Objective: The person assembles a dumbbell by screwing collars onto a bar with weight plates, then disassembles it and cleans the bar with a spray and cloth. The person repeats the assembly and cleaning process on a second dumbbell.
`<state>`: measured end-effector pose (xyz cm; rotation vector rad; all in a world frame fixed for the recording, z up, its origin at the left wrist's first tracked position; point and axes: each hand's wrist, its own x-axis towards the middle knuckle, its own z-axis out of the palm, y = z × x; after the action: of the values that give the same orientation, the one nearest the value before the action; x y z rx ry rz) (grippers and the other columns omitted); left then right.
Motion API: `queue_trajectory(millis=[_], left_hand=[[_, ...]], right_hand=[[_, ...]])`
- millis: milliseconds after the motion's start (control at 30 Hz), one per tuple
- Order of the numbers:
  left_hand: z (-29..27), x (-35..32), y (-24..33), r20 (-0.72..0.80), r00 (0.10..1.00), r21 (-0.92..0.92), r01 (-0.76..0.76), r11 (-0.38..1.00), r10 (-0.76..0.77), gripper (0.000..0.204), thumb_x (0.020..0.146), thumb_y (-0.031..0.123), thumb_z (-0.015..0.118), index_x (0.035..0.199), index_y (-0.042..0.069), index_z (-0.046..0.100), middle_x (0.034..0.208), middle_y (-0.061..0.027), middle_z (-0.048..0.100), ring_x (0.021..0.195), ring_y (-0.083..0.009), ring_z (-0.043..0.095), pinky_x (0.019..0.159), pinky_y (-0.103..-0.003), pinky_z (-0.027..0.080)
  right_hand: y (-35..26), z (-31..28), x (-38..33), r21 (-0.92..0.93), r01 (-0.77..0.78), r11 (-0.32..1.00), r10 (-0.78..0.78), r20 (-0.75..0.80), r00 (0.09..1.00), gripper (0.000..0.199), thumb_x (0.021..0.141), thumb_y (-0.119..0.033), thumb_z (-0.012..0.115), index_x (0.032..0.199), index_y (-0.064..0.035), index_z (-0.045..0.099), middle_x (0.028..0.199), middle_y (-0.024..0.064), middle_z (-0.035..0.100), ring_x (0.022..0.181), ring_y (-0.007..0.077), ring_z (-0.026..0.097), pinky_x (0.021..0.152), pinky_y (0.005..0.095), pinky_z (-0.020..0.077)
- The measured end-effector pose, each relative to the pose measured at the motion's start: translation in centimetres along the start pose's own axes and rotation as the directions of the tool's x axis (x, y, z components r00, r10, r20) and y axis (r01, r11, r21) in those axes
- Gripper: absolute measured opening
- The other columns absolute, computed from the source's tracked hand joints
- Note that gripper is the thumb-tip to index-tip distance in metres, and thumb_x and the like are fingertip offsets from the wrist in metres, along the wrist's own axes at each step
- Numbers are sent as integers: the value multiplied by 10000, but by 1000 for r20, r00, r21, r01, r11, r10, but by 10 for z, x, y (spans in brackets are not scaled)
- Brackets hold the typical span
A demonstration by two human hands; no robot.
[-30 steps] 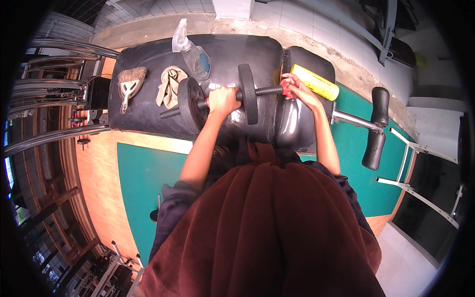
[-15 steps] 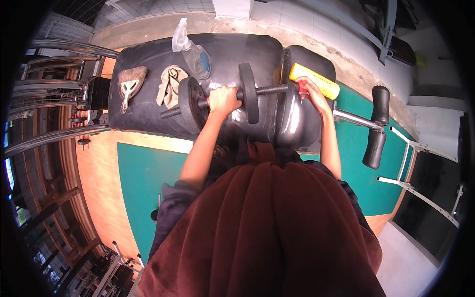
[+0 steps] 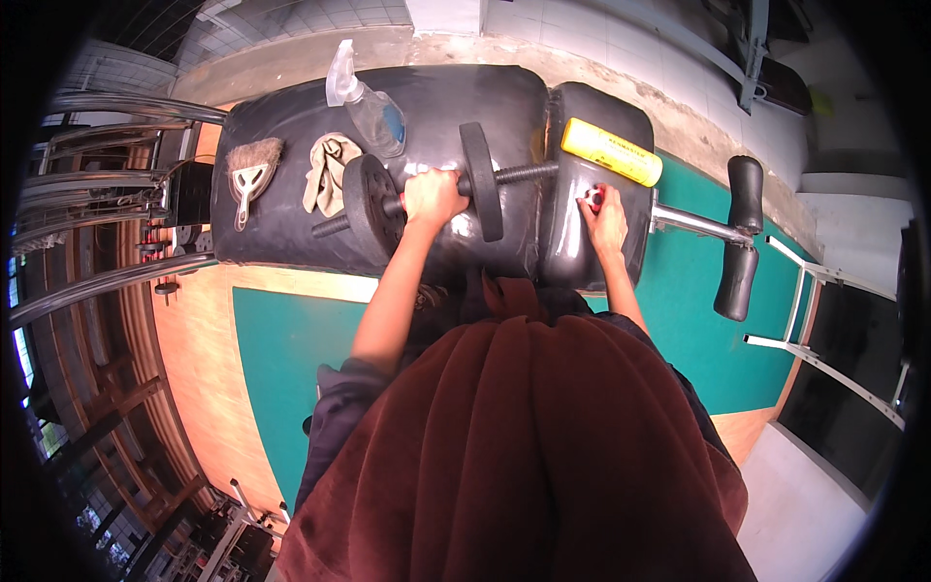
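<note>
A black dumbbell is laid across the padded black bench, and its handle is gripped by the left hand, whose fingers are wrapped tightly around the bar between the two weight plates. The right hand is rested on the smaller bench pad, just beyond the threaded end of the dumbbell, with its fingers closed on a small red object that cannot be made out clearly. A yellow block is seen on that pad, near the dumbbell's threaded end. On the dumbbell's other side, a crumpled cloth is placed just beside the plate, a spray bottle above it, and a hand brush further away.
</note>
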<state>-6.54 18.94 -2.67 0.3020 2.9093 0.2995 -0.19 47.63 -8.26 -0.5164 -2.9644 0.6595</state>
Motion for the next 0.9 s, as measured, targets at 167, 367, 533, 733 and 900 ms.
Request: queue_trajectory(millis=[167, 367, 533, 733, 900], left_hand=[[1, 0, 0, 4, 1000, 1, 1, 1000, -1, 263, 604, 289, 652, 823, 149, 690, 686, -124, 637, 663, -267, 641, 618, -372, 507], [-3, -1, 2, 18, 1000, -1, 16, 1000, -16, 266, 580, 231, 648, 826, 140, 685, 707, -130, 642, 685, -271, 645, 631, -371, 509], [-7, 3, 3, 72, 997, -11, 21, 1000, -20, 274, 588, 234, 640, 839, 137, 696, 719, -148, 643, 698, -286, 643, 655, -384, 508], [-7, 4, 7, 7, 997, -97, 71, 993, -71, 187, 589, 192, 644, 759, 131, 692, 714, -143, 647, 715, -292, 644, 681, -373, 504], [-12, 1, 9, 56, 998, -120, 47, 992, -40, 202, 586, 181, 634, 773, 138, 699, 719, -145, 647, 729, -298, 642, 711, -383, 504]], right_hand=[[-10, -7, -5, -158, 42, 987, -68, -164, 984, 444, 752, -286, 666, 1109, -85, 496, 1102, 75, 502, 1011, 261, 488, 833, 389, 391], [-98, -36, -18, 487, 379, 787, -333, -181, 925, 510, 708, -217, 688, 1125, -44, 452, 972, 108, 497, 860, 243, 491, 757, 344, 405], [-178, -18, -45, 535, 411, 738, -407, -132, 904, 728, 659, -178, 722, 1266, -29, 349, 1155, 197, 497, 1007, 342, 543, 797, 384, 466], [-167, -8, -39, 590, 473, 655, -353, -314, 881, 576, 756, -56, 611, 1277, -31, 366, 1064, 255, 560, 915, 378, 591, 747, 388, 496], [-161, -14, -43, 610, 427, 668, -339, -262, 904, 544, 764, -15, 606, 1266, -17, 397, 1098, 230, 560, 1004, 325, 579, 833, 340, 457]])
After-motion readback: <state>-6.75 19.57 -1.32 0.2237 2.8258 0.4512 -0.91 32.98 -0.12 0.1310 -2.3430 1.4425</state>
